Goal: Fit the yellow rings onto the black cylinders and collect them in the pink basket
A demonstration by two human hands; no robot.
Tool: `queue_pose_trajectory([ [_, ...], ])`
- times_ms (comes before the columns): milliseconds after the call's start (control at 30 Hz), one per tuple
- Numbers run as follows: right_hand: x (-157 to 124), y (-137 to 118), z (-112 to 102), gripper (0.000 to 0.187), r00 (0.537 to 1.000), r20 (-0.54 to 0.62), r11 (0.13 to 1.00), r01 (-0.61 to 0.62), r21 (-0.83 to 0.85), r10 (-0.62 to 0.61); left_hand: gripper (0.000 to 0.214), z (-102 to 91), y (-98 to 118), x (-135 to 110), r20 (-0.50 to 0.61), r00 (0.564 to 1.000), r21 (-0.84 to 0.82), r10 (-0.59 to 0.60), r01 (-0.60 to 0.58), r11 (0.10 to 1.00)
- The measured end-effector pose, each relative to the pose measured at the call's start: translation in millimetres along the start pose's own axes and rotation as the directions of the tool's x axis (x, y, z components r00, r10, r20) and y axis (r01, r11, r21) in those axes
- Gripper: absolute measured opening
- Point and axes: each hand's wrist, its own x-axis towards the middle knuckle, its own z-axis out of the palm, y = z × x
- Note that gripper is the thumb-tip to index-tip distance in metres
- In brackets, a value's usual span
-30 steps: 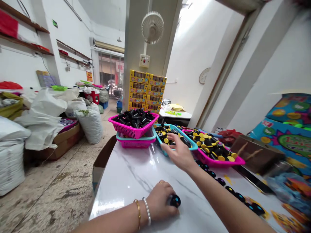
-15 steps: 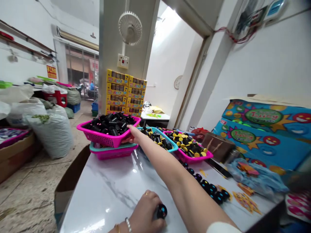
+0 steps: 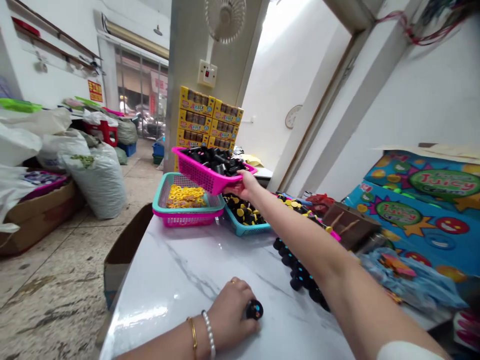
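Resting on the marble table (image 3: pixel 180 280), the left hand (image 3: pixel 228 312) stays closed around a black cap (image 3: pixel 254 309). Farther right, the right hand (image 3: pixel 245 185) has gripped the pink basket's (image 3: pixel 202 175) rim and lifted it, tilted, off the teal basket (image 3: pixel 185 202), uncovering yellow rings (image 3: pixel 185 195) that were hidden half a second ago.
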Motion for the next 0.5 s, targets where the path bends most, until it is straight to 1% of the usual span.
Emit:
queue_pose_trajectory([
  [67,-7,-22,-25,0.029,0.999,-0.05,1.0,0.009,-0.001,-0.009,0.039,-1.6,-2,-1,0.013,1.0,0.006,0.004,-0.004,1.0],
  [167,-21,-51,-67,0.027,0.987,-0.157,0.999,0.034,-0.009,-0.035,0.062,-6.0,-3,-3,0.04,0.999,-0.007,-0.001,0.001,1.0],
  [233,-31,-64,-95,0.026,0.972,-0.229,0.999,0.043,-0.021,-0.046,0.071,-9.8,-3,-4,0.043,0.999,-0.037,-0.029,0.03,0.999],
  [267,-36,-69,-109,0.026,0.963,-0.264,0.999,0.045,-0.028,-0.05,0.071,-12.0,-2,-4,0.029,0.998,-0.056,-0.046,0.048,0.997],
  [300,-42,-73,-123,0.026,0.953,-0.297,0.998,0.047,-0.036,-0.056,0.066,-14.9,0,-4,0.007,0.998,-0.08,-0.067,0.067,0.995],
  [367,-52,-79,-150,0.025,0.934,-0.351,0.998,0.055,-0.045,-0.067,0.049,-23.0,3,-3,-0.069,0.991,-0.126,-0.119,0.109,0.986],
  [433,-61,-83,-178,0.025,0.917,-0.392,0.997,0.057,-0.055,-0.074,0.033,-36.3,8,3,-0.177,0.965,-0.153,-0.192,0.166,0.974],
  [467,-65,-84,-191,0.024,0.906,-0.416,0.996,0.057,-0.068,-0.08,0.029,-45.2,9,10,-0.23,0.949,-0.148,-0.215,0.184,0.972],
  [500,-69,-85,-203,0.024,0.894,-0.439,0.995,0.057,-0.086,-0.089,0.027,-55.7,10,21,-0.276,0.938,-0.119,-0.208,0.182,0.976],
])
